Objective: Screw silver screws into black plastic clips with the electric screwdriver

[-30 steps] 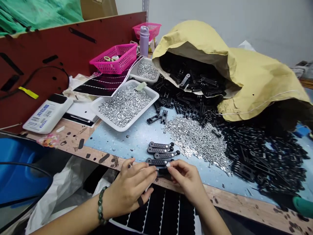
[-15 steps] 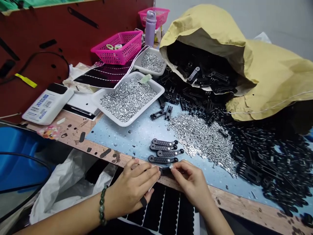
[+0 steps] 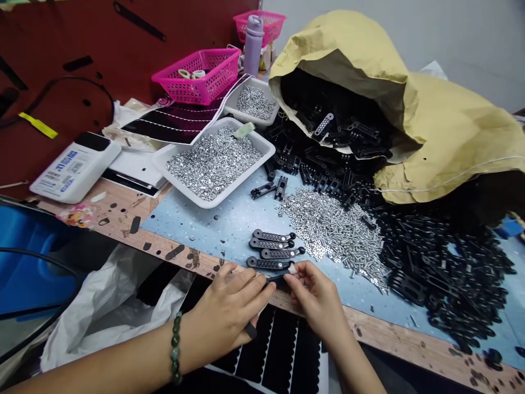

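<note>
At lower centre of the frame, the left hand (image 3: 232, 309) and the right hand (image 3: 315, 303) met over the front edge of the bench (image 3: 164, 243). Between them was a small black strip (image 3: 275, 280), held just above that edge. The right hand pinched its end between thumb and fingertips, beside a tiny white tip (image 3: 292, 268). The left hand was curled closed around the other end, though its fingers partly hid the grip. A dark bead bracelet (image 3: 176, 347) circled the left wrist, and a black ring (image 3: 251, 330) sat on one finger.

Just above the hands, four black slotted bars (image 3: 270, 249) lay side by side on a pale blue mat (image 3: 229, 235), the nearest almost touching the left hand's fingers. Below the hands was a sheet of black scalloped pads (image 3: 279, 350).

To the right spread a pile of silver screws (image 3: 328, 230), then a heap of black parts (image 3: 443, 273) spilling from a yellow paper sack (image 3: 451, 131). A white tray of silver nuts (image 3: 262, 146) stood at centre, with a smaller tray (image 3: 241, 112) behind it. A pink basket (image 3: 197, 90) and a purple bottle (image 3: 253, 46) stood at upper centre.
</note>
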A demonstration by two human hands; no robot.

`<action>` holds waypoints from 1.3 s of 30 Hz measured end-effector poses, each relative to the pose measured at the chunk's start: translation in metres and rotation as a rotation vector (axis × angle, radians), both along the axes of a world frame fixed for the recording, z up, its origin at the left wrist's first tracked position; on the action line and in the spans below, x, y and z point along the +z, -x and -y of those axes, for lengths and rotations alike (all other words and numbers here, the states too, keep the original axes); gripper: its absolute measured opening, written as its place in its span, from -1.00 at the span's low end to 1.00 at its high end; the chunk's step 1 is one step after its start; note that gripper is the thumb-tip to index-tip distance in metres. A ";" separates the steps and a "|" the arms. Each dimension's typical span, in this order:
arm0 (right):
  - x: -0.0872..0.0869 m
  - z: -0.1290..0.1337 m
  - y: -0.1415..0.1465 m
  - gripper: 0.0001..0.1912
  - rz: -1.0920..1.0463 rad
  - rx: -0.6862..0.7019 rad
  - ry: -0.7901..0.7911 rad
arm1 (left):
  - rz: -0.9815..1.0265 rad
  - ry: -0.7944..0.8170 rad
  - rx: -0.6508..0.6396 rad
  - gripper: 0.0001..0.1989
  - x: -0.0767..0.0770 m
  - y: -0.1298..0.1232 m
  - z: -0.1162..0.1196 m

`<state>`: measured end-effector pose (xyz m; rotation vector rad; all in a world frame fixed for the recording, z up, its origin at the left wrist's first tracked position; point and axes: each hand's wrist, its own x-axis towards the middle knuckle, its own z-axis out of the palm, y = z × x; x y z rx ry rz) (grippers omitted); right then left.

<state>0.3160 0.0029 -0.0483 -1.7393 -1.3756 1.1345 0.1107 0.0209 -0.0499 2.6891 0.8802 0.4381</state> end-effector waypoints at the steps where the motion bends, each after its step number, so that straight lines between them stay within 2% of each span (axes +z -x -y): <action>1: 0.000 0.000 0.001 -0.81 -0.032 -0.017 0.016 | -0.004 -0.007 -0.009 -0.48 0.000 0.001 0.000; 3: 0.000 0.000 0.003 -0.81 -0.016 -0.034 0.005 | -0.011 -0.012 -0.029 -0.46 0.000 0.002 -0.001; 8: -0.003 0.000 0.005 -0.88 0.310 0.011 -0.147 | -0.014 -0.006 -0.048 -0.40 -0.002 0.003 -0.002; 12: -0.004 0.002 -0.002 -0.76 0.573 -0.009 -0.267 | 0.020 0.055 -0.039 -0.44 0.002 0.002 -0.003; 14: 0.001 0.004 -0.003 -0.74 0.596 -0.005 -0.364 | 0.053 0.098 -0.006 -0.48 0.008 0.003 -0.004; 16: 0.012 0.008 0.001 -0.78 0.476 0.038 -0.481 | 0.074 0.151 0.028 -0.54 0.015 0.004 -0.005; 17: 0.018 0.010 0.007 -0.76 0.395 0.112 -0.540 | 0.081 0.179 0.029 -0.55 0.018 0.004 -0.005; 19: 0.031 0.015 0.020 -0.70 0.285 0.364 -0.649 | 0.098 0.247 -0.009 -0.57 0.024 0.004 -0.003; 21: 0.041 0.019 0.034 -0.71 0.270 0.606 -0.709 | 0.126 0.347 -0.046 -0.56 0.027 0.002 -0.001; 22: 0.043 0.020 0.039 -0.75 0.268 0.654 -0.716 | 0.146 0.403 -0.043 -0.54 0.028 0.001 0.000; 24: 0.043 0.022 0.043 -0.81 0.204 0.597 -0.686 | 0.198 0.490 0.021 -0.47 0.029 0.001 0.001; 26: 0.039 0.020 0.039 -0.87 0.070 0.422 -0.584 | 0.257 0.487 0.131 -0.36 0.028 0.005 -0.001; 29: 0.028 0.009 0.027 -0.94 -0.154 0.047 -0.275 | 0.236 0.313 0.239 -0.37 0.020 0.016 -0.009; 31: 0.020 -0.003 0.023 -0.90 -0.301 -0.117 -0.090 | 0.158 0.149 0.211 -0.49 0.013 0.022 -0.014; 34: 0.007 -0.019 0.025 -0.83 -0.401 -0.156 0.019 | 0.089 -0.016 0.143 -0.60 0.003 0.024 -0.016; 39: 0.000 -0.029 0.034 -0.83 -0.316 -0.128 0.091 | 0.088 -0.042 0.130 -0.63 -0.002 0.021 -0.012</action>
